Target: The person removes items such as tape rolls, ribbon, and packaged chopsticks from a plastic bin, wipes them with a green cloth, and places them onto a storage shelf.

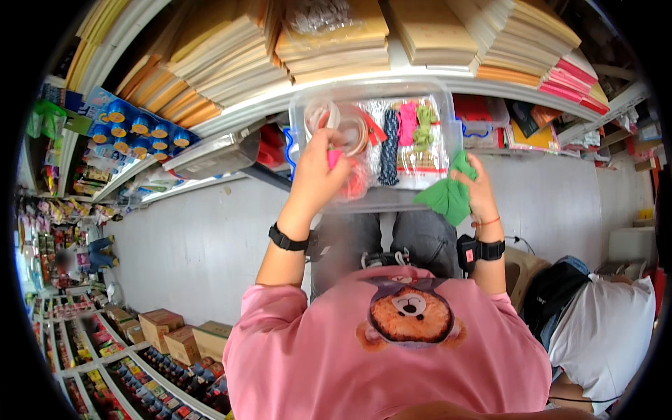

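Note:
A clear plastic bin (392, 204) with blue side handles stands in front of me at the shelf's edge. My left hand (318, 171) reaches into its left part, fingers curled round a small bright pink thing (334, 158) whose kind I cannot make out. Beside those fingers lie a white ribbon roll (322, 114) and a looped pale band (358, 133). Farther right in the bin are a dark patterned braided bundle (389, 155), a pink bundle (407, 124) and an olive-green one (423, 128). At the bin's right rim my right hand (479, 187) grips a green cloth (449, 197).
Stacks of brown envelopes (332, 49) fill the shelf beyond the bin. Blue tubs (136, 129) stand at the far left. Cardboard boxes (183, 343) and goods racks are at lower left. A white sack (605, 332) and a black bag (560, 290) sit at my right.

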`<action>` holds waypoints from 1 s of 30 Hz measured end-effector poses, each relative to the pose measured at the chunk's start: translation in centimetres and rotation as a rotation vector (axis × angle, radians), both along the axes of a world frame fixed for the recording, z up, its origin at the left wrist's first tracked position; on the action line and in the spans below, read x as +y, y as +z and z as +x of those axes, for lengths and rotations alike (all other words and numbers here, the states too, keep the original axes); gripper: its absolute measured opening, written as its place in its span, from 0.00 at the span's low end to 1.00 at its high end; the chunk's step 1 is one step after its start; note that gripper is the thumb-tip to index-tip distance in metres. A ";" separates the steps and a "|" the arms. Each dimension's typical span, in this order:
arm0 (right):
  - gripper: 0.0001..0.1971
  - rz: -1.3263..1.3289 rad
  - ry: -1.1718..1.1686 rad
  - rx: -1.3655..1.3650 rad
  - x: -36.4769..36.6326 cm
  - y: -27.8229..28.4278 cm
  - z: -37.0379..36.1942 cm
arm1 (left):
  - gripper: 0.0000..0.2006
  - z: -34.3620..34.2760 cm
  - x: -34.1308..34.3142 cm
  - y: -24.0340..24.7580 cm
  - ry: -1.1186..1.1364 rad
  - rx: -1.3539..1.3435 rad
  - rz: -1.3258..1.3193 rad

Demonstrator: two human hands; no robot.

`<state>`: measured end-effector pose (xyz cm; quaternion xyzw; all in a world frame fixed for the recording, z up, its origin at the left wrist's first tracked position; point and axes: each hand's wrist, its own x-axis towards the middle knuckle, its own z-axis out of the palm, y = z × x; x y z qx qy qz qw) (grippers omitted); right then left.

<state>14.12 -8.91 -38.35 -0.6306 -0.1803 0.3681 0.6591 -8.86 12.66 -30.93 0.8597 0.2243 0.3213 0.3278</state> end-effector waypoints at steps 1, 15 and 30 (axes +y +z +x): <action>0.21 0.008 0.004 -0.018 0.1 0.0 0.1 | 0.12 -0.2 0.6 0.6 0.021 0.028 0.018; 0.22 0.062 0.020 -0.025 -0.2 0.3 -0.3 | 0.16 7.8 4.3 6.2 -0.096 -0.034 0.109; 0.21 0.095 0.018 -0.012 -2.2 0.5 -0.6 | 0.15 19.8 6.1 5.0 0.005 0.238 0.996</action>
